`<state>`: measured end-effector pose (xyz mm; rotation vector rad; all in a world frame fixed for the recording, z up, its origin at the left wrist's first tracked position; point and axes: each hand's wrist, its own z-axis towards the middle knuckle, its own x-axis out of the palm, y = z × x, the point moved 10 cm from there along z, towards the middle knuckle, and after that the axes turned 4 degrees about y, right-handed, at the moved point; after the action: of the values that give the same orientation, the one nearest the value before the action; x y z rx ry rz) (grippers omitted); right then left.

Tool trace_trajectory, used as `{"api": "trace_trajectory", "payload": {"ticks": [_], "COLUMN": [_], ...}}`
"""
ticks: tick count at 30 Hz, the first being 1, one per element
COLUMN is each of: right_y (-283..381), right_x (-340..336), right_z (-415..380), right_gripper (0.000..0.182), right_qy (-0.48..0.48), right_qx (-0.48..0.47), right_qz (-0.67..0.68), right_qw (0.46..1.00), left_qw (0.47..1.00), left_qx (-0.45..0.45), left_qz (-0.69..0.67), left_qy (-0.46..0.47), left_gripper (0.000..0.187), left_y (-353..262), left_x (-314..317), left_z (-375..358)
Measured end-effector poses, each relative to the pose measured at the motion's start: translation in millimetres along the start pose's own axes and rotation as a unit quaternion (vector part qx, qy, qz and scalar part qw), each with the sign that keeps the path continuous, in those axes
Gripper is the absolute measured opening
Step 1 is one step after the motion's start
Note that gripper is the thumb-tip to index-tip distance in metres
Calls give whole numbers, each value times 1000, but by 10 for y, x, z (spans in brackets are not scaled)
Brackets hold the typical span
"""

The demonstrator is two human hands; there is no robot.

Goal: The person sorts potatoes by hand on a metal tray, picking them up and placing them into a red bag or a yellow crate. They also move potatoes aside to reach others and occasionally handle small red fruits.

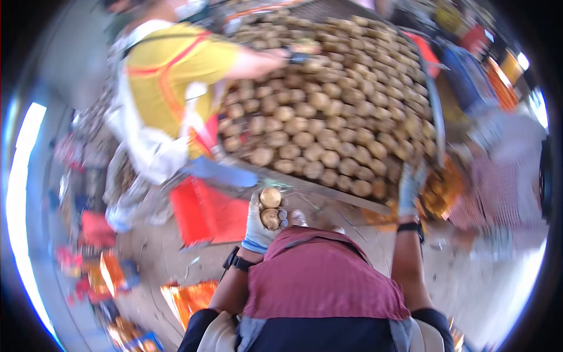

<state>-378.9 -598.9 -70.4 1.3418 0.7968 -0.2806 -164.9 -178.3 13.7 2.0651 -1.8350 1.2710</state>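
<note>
My left hand (258, 226), in a pale glove with a blue cuff, is closed round two round, brown, potato-like items (270, 208), one above the other. It is just off the near edge of a large table heaped with the same round items (328, 126). My right hand (411, 182), gloved too, reaches to the table's near right corner, beside the pile. Its fingertips are blurred against the items, so what it touches is unclear.
A person in a yellow shirt (176, 76) reaches over the pile from the left. Another in a checked top (498, 176) stands at the right, by an orange net bag (440, 190). Red sheeting (205, 214) hangs at the table's near left; an orange bag (190, 299) lies on the floor.
</note>
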Motion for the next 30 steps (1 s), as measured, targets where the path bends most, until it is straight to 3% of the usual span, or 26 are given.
{"api": "trace_trajectory", "payload": {"ticks": [2,4,6,7,9,11,12,15,16,17,18,19,20,21,22,24,25,27,29,30], "right_y": [-2,-376,-506,-378,-469,-284,-200,-420,-392,-275,319,812,879,1064,482,208,98,-227,-313,-315], "right_x": [148,296,318,249,241,155,118,144,184,133,36,-103,-121,-172,-86,-99,-155,-67,-72,-101], "right_z": [21,211,313,335,383,341,329,302,244,156,-92,-327,-349,-485,-387,-459,-462,-479,-623,-627], "right_gripper": [72,72,72,71,69,68,67,65,64,64,60,57,52,49,56,57,53,47,44,45], "right_qy": [3,3,6,-4,-19,-14,-14,-21,-23,-30,-10,-2,-18,-3,-38,-80,-117,-175,-210,-188], "right_qx": [-50,-19,-6,-44,-44,-43,-49,2,-12,-20,-10,23,26,80,87,111,98,25,15,26], "right_qz": [-57,-33,-74,-24,-61,-48,-37,-58,-16,19,150,80,147,208,188,252,238,275,314,386], "right_qw": [997,999,997,999,997,998,998,998,1000,999,989,997,989,975,978,958,959,945,926,903], "left_qw": [990,968,907,900,876,904,900,967,880,834,821,800,761,733,706,693,780,811,763,698], "left_qx": [75,140,288,301,327,256,263,239,409,513,570,574,540,513,494,471,340,255,252,280], "left_qz": [-76,-149,-239,-248,-196,-42,-45,-76,-100,-83,-31,81,204,282,352,433,386,490,594,654], "left_qy": [-89,-145,-196,-194,-296,-341,-343,51,220,186,34,-155,-296,-347,-365,-332,-357,-194,-23,88], "left_gripper": [64,62,38,38,23,15,15,11,23,23,23,23,24,26,27,31,31,24,25,26], "left_y": [-429,-873,-1416,-1466,-1445,-1026,-1065,-1529,-2331,-2871,-3174,-3401,-3523,-3494,-3355,-2699,-2254,-1405,-737,-428], "left_x": [-486,-1005,-1525,-1784,-2392,-2509,-2727,-3006,-2603,-2681,-2924,-3089,-3064,-2918,-2672,-2188,-1932,-1123,-274,141], "left_z": [-284,-473,-793,-839,-1007,-987,-1057,-973,-1254,-1608,-1893,-2057,-2060,-1926,-1652,-1058,-687,-86,81,239]}}
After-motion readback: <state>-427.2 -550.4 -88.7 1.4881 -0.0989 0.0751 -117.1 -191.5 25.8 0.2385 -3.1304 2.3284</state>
